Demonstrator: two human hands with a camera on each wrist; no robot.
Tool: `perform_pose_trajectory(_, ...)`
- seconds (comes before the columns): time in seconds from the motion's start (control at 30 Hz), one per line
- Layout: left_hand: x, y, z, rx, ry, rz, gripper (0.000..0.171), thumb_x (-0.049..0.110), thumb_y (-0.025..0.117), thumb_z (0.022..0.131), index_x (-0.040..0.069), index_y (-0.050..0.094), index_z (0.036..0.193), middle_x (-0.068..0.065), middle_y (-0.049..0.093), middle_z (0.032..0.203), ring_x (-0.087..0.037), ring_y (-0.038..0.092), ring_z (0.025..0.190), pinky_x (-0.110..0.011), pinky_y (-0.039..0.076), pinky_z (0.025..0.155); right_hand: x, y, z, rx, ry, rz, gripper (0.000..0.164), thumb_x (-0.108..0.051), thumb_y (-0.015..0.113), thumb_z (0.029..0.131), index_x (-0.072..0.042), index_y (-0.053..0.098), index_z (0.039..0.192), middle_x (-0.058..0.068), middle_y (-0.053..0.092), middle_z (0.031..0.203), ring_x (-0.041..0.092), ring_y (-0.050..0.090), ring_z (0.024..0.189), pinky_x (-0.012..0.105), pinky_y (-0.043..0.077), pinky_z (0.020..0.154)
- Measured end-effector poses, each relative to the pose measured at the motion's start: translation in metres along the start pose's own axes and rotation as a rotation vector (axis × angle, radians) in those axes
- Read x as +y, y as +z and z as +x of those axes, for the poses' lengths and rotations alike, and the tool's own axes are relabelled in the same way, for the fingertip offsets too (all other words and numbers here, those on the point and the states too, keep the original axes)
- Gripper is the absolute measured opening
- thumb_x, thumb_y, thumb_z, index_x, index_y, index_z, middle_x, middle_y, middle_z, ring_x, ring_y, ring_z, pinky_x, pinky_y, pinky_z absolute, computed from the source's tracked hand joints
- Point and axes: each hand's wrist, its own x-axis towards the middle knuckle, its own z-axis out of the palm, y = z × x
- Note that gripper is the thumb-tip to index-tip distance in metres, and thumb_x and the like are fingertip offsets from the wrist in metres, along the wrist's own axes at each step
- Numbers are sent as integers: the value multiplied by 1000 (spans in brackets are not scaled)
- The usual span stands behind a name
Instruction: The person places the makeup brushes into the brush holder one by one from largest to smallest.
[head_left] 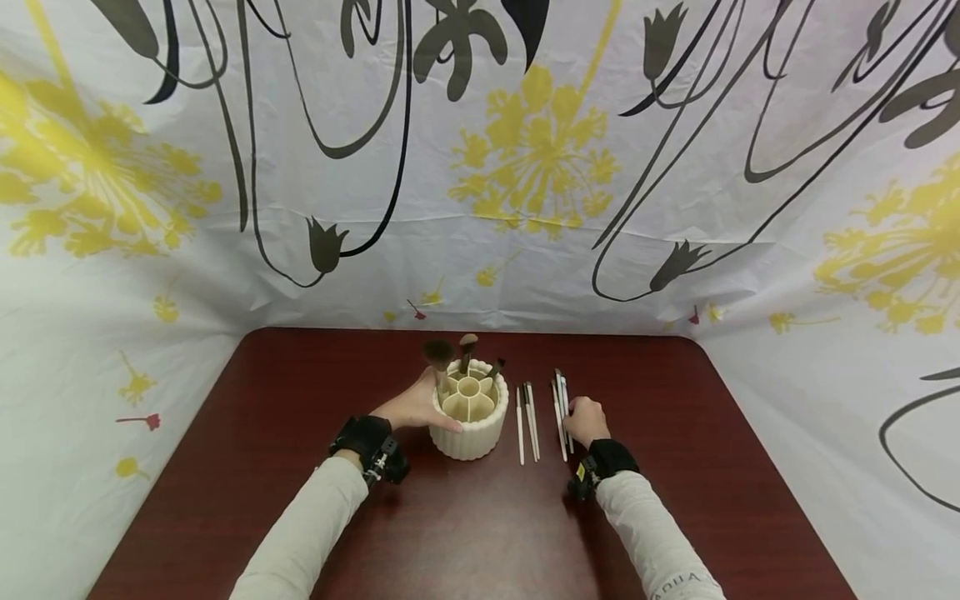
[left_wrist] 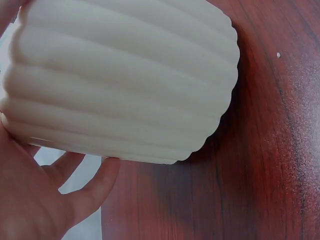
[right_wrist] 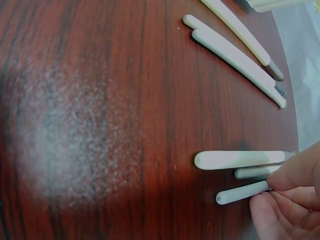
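Observation:
A cream, ribbed brush holder [head_left: 467,440] stands on the table, its top split into petal-shaped compartments round a central ring. My left hand [head_left: 414,406] grips its left side, thumb across the front near the rim; in the left wrist view the ribbed wall fills much of the picture. Three makeup brushes stand in it, including a large fluffy one [head_left: 438,353]. Right of the holder, my right hand [head_left: 587,419] pinches a white-handled makeup brush [right_wrist: 242,193] between thumb and fingers, low over the table. Two other brushes lie right beside it, one with a thicker handle [right_wrist: 240,159].
Between the holder and my right hand lie three more slim, light-handled brushes [head_left: 521,427], roughly parallel. The dark red wooden table [head_left: 315,367] has rounded far corners. Behind it and along the sides hangs a white curtain [head_left: 405,192] with yellow and grey flowers.

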Motion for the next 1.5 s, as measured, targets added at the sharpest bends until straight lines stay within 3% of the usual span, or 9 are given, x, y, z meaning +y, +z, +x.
perform_pose_trajectory(0.13, 0, 3, -1, -5, 11, -44, 107, 19, 84, 60, -2, 14, 140, -20, 23, 140, -30, 28, 128, -45, 24, 104, -1, 0, -1, 5, 14, 4, 37, 4, 52, 72, -15, 25, 55, -4, 18, 52, 10, 18, 45, 24, 19, 44)
perform_pose_trajectory(0.43, -1, 7, 1, 9, 38, -117, 106, 16, 84, 58, 1, 17, 139, -16, 28, 138, -27, 32, 126, -42, 26, 103, 1, 3, 0, 37, 53, -13, 34, 3, 54, 71, -14, 29, 55, -4, 22, 52, 12, 25, 44, 25, 24, 42)
perform_pose_trajectory(0.83, 1, 7, -1, 20, 39, -100, 109, 16, 84, 59, 2, 13, 141, -17, 22, 142, -28, 29, 128, -43, 22, 105, 2, 5, 0, 56, 23, -20, 30, 2, 56, 72, -10, 34, 57, -1, 28, 53, 14, 31, 45, 26, 28, 44)
perform_pose_trajectory(1.1, 1, 6, -1, 21, 26, -78, 111, 23, 85, 58, -2, 14, 139, -19, 23, 140, -29, 30, 127, -44, 24, 104, 1, -1, -1, 46, 22, -7, 18, -1, 59, 73, -5, 44, 63, 3, 42, 55, 16, 41, 47, 27, 33, 45)
perform_pose_trajectory(1.5, -3, 6, 0, 25, 29, -86, 108, 13, 83, 61, -1, 12, 141, -21, 20, 142, -32, 26, 130, -47, 21, 105, -5, -7, -2, 64, 19, -7, 11, -2, 60, 73, 0, 50, 72, 8, 49, 61, 18, 46, 52, 28, 37, 47)
